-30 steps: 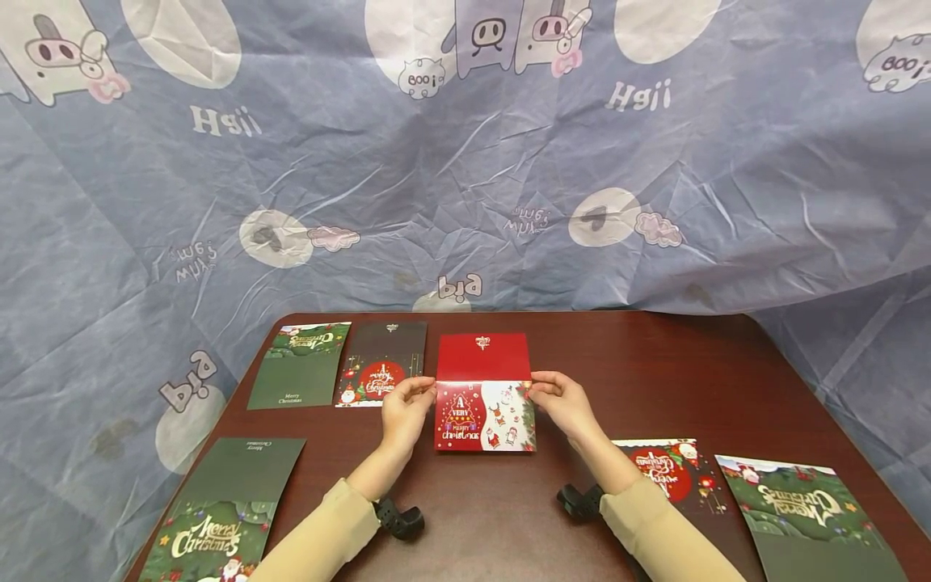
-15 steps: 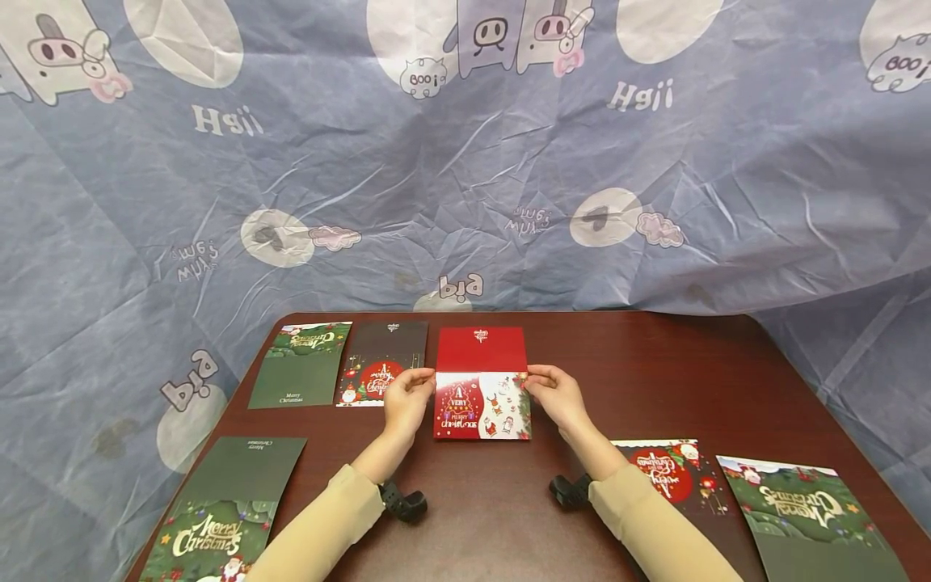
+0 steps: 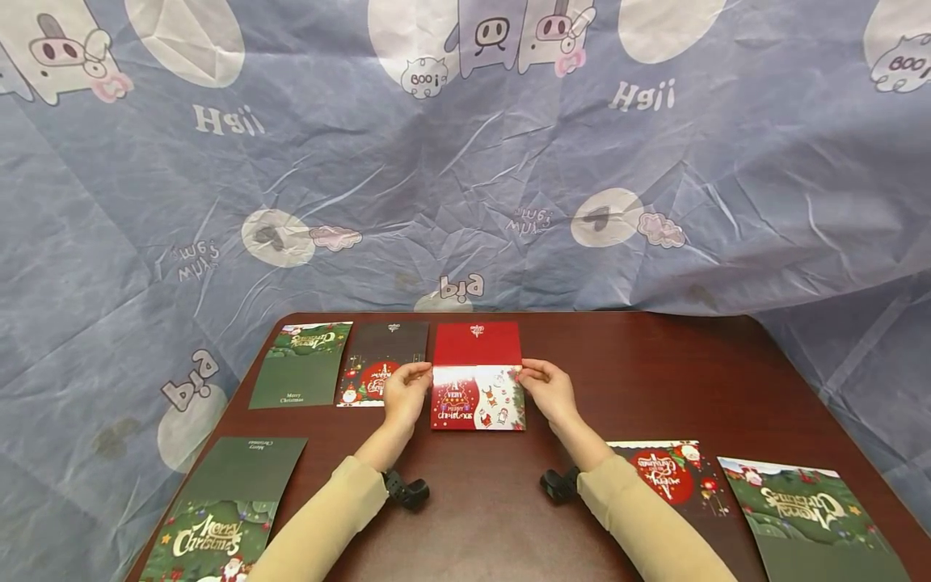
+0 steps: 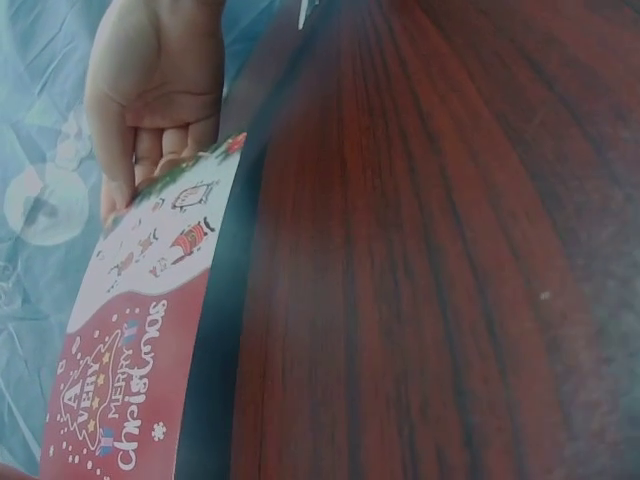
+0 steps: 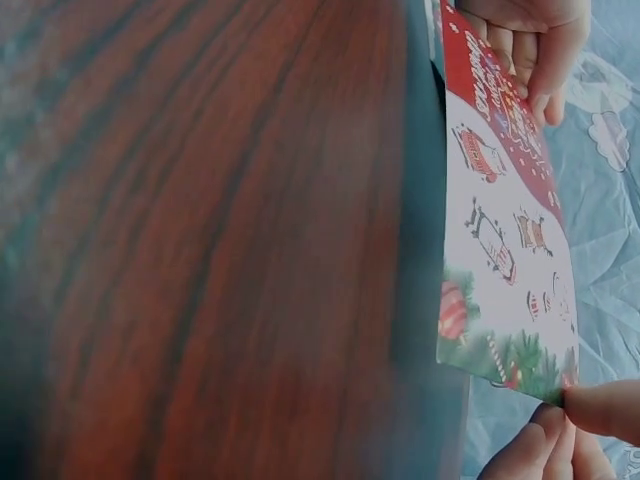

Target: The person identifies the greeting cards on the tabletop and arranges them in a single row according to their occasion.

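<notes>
Between the two hands is an unfolded Christmas card (image 3: 478, 396), its far half plain red and its near half printed "A Very Merry Christmas" beside a white area with small figures. At the card's left edge, near the fold, my left hand (image 3: 405, 394) pinches it between thumb and fingers. The right hand (image 3: 549, 390) pinches the opposite edge. In the left wrist view the card (image 4: 150, 300) appears slightly raised above the table, with the right hand (image 4: 155, 95) at its far end. From the right wrist, the thumb (image 5: 605, 408) shows on the card's corner.
On the left of the brown table (image 3: 691, 364) lie a dark card (image 3: 381, 368), a green card (image 3: 300, 368) and a nearer green card (image 3: 225, 509). To the right are another dark card (image 3: 672, 477) and a green card (image 3: 810, 509). A patterned cloth (image 3: 465, 162) hangs behind.
Both hands have carried the red card away from the body, toward the table's far edge and slightly left. The other cards have stayed in place.
</notes>
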`<state>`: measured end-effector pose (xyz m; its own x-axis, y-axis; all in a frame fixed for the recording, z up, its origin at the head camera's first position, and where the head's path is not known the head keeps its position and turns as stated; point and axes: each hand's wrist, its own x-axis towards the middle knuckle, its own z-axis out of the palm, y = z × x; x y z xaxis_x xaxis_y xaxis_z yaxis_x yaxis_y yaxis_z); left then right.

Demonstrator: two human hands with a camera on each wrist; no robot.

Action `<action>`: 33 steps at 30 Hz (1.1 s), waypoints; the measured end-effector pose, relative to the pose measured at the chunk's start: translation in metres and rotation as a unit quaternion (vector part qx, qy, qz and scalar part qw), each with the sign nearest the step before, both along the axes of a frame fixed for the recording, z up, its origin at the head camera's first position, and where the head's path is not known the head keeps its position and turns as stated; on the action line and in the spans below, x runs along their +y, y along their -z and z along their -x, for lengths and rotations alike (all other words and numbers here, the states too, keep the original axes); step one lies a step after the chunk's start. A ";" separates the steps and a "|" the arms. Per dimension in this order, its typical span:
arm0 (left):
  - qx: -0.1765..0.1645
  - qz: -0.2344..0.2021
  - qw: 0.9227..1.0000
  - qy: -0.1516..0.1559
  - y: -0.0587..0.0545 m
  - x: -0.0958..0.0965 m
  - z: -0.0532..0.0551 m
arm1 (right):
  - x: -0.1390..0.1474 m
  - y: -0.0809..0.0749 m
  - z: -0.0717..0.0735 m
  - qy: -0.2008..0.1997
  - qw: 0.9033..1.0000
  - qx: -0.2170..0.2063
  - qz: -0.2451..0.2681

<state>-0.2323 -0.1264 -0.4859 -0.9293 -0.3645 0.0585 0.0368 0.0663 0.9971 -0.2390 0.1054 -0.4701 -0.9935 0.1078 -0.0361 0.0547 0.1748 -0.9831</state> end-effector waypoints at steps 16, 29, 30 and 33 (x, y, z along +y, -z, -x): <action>-0.023 -0.010 1.000 -0.005 0.001 0.001 0.012 | -0.010 0.005 0.015 0.029 0.999 -0.003 -0.027; -0.024 -0.018 0.999 -0.014 0.001 0.001 0.016 | -0.017 0.008 0.018 0.021 1.000 -0.019 0.001; -0.025 -0.016 0.999 -0.014 0.001 0.001 0.016 | -0.018 0.008 0.018 0.017 1.000 -0.019 0.005; -0.028 -0.009 0.999 -0.016 0.000 0.000 0.016 | -0.018 0.009 0.018 0.006 1.000 -0.020 0.013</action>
